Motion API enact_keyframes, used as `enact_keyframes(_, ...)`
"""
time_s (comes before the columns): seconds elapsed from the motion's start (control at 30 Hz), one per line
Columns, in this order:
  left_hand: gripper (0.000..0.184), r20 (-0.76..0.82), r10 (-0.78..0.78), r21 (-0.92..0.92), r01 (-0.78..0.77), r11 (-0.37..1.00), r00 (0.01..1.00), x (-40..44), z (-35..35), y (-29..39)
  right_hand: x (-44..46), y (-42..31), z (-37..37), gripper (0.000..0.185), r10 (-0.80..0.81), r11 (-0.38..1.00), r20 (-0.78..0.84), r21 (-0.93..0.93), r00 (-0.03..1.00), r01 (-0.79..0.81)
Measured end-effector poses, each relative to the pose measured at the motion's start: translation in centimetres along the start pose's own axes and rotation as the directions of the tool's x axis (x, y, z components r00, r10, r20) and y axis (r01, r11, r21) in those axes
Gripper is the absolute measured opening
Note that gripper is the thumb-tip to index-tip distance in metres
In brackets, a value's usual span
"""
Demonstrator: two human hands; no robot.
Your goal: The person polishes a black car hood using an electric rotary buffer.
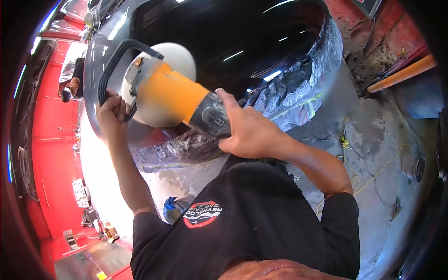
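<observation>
A yellow and black car polisher (172,93) lies across the glossy black car panel (219,32). My left hand (113,109) is closed round the lower end of its black loop handle (106,70). Over the dark rear end of the body, my right hand (249,126) is wrapped, its thumb and fingers on either side. The round white pad (179,53) shows beyond the tool and faces the panel; whether it touches is hidden by the polisher.
Crumpled plastic masking film (298,93) hangs along the panel's near edge. A yellow cord (368,182) trails over the grey floor (373,126) at right. Beside my left arm stands a blue-topped container (171,210). Another person's hand (72,87) shows at far left.
</observation>
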State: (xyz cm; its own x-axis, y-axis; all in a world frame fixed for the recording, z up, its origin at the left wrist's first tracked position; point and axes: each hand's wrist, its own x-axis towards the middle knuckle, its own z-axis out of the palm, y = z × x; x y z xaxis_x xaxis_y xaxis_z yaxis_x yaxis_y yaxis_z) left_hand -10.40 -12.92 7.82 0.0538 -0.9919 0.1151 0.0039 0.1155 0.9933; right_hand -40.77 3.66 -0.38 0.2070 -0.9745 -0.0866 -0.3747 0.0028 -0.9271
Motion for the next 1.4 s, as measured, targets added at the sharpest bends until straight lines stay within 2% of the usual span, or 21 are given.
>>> enact_keyframes(0.1,0.013,-0.063,-0.005,0.033,0.007,0.999,0.998,-2.1,-0.9,0.3,-0.5,0.5,0.6,0.102,0.004,1.000,0.056,-0.015,0.998,-0.003)
enact_keyframes(0.2,0.014,0.017,-0.025,0.026,0.025,0.999,1.000,-3.3,-0.5,0.8,-1.4,0.1,-0.7,0.104,0.055,0.999,0.113,-0.006,0.992,-0.054)
enact_keyframes(0.23,0.014,-0.019,-0.009,0.037,0.010,0.999,1.000,-3.5,0.4,0.9,-1.7,-0.1,-1.3,0.104,0.084,0.996,0.137,-0.003,0.987,-0.085)
enact_keyframes(0.33,0.012,0.029,-0.028,0.045,0.027,0.999,0.999,-3.0,2.9,1.3,-2.5,0.3,-2.3,0.105,0.094,0.995,0.058,-0.026,0.994,-0.092)
enact_keyframes(0.37,0.012,0.103,-0.032,0.009,0.031,0.999,0.994,-2.4,3.4,1.2,-2.8,0.3,-2.8,0.104,0.120,0.993,0.044,-0.014,0.992,-0.119)
enact_keyframes(0.43,0.014,0.143,-0.013,-0.001,0.013,1.000,0.990,-1.9,5.7,1.0,-3.6,0.0,-4.2,0.103,0.134,0.991,-0.011,0.024,0.991,-0.134)
enact_keyframes(0.53,0.016,0.225,0.004,-0.076,0.013,0.997,0.974,-0.9,8.9,0.3,-5.1,0.3,-6.0,0.101,0.050,0.996,-0.163,0.087,0.985,-0.036)
enact_keyframes(0.6,0.014,0.265,0.030,-0.099,-0.004,0.995,0.964,1.8,11.0,-0.5,-4.3,-1.6,-7.6,0.100,0.150,0.978,-0.154,0.166,0.977,-0.124)
enact_keyframes(0.67,0.009,0.321,0.098,-0.164,-0.047,0.985,0.942,3.9,12.6,-0.5,-3.2,-1.9,-8.5,0.099,0.138,0.984,-0.196,0.143,0.971,-0.111)
enact_keyframes(0.73,0.006,0.332,0.169,-0.276,-0.076,0.958,0.928,7.1,14.3,-1.5,-2.0,-4.4,-9.5,0.093,0.305,0.937,-0.209,0.241,0.929,-0.254)
enact_keyframes(0.8,0.010,0.299,0.157,-0.257,-0.079,0.963,0.941,9.9,16.1,-2.3,-0.1,-6.0,-10.6,0.080,0.341,0.935,-0.232,0.182,0.911,-0.304)
enact_keyframes(0.87,0.010,0.282,0.184,-0.391,-0.062,0.918,0.942,13.1,17.1,-2.9,2.5,-7.6,-11.6,0.071,0.387,0.922,-0.251,0.093,0.887,-0.375)
enact_keyframes(0.9,0.011,0.272,0.197,-0.424,-0.067,0.903,0.942,14.9,17.4,-3.1,4.0,-8.0,-11.4,0.066,0.339,0.940,-0.298,0.067,0.892,-0.335)
enact_keyframes(0.97,0.013,0.253,0.222,-0.484,-0.076,0.872,0.942,18.4,17.7,-3.4,6.9,-9.3,-11.8,0.066,0.336,0.937,-0.315,0.020,0.888,-0.348)
enact_keyframes(1.07,0.020,0.261,0.154,-0.433,-0.027,0.901,0.953,21.6,17.8,-3.5,10.0,-10.7,-11.3,0.065,0.334,0.934,-0.333,-0.008,0.882,-0.357)
enact_keyframes(1.2,0.022,0.134,0.229,-0.371,-0.165,0.914,0.964,23.2,18.2,-3.7,11.3,-9.1,-12.1,0.062,0.288,0.941,-0.348,-0.071,0.892,-0.332)
enact_keyframes(1.23,0.023,0.186,0.220,-0.321,-0.152,0.935,0.958,23.0,17.5,-3.5,11.6,-8.9,-12.3,0.061,0.282,0.941,-0.335,-0.085,0.899,-0.327)
enact_keyframes(1.33,0.021,0.168,0.280,-0.501,-0.163,0.850,0.945,22.0,15.7,-1.9,12.8,-8.1,-12.6,0.056,0.242,0.940,-0.367,-0.141,0.898,-0.311)
enact_keyframes(1.37,0.032,0.212,0.226,-0.481,-0.100,0.871,0.951,22.8,16.2,-2.2,12.9,-7.8,-12.7,0.056,0.235,0.937,-0.377,-0.155,0.896,-0.312)
enact_keyframes(1.4,0.033,0.213,0.267,-0.473,-0.140,0.870,0.940,23.0,16.2,-2.4,13.1,-7.8,-12.7,0.055,0.230,0.935,-0.385,-0.169,0.894,-0.313)
